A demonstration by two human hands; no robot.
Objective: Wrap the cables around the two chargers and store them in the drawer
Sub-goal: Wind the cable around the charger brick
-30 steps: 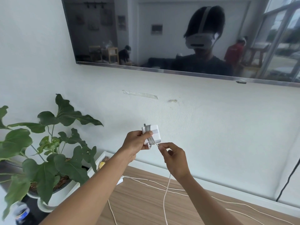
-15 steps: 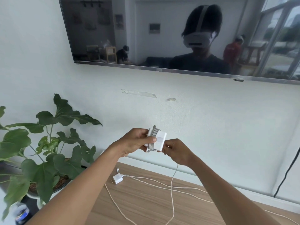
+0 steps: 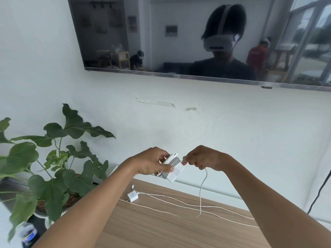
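A white square charger (image 3: 174,171) is held in the air above the wooden cabinet top (image 3: 161,228), with several grey cable turns wound around its middle. My left hand (image 3: 152,162) grips it from the left. Just right of it, my right hand (image 3: 202,160) pinches the grey cable (image 3: 202,190), whose short loose end hangs down to the wood. A second, small white charger (image 3: 132,196) lies on the cabinet top below, its white cable (image 3: 188,205) trailing off to the right. No drawer is in view.
A large green potted plant (image 3: 53,167) stands at the left end of the cabinet. A wall-mounted TV (image 3: 179,42) hangs above. A black cord (image 3: 320,190) runs down the wall at the far right. A dark bottle (image 3: 28,235) sits at bottom left.
The charger has tilted and gained more cable turns. My right hand came round from below to the charger's right side, and the hanging cable end is much shorter.
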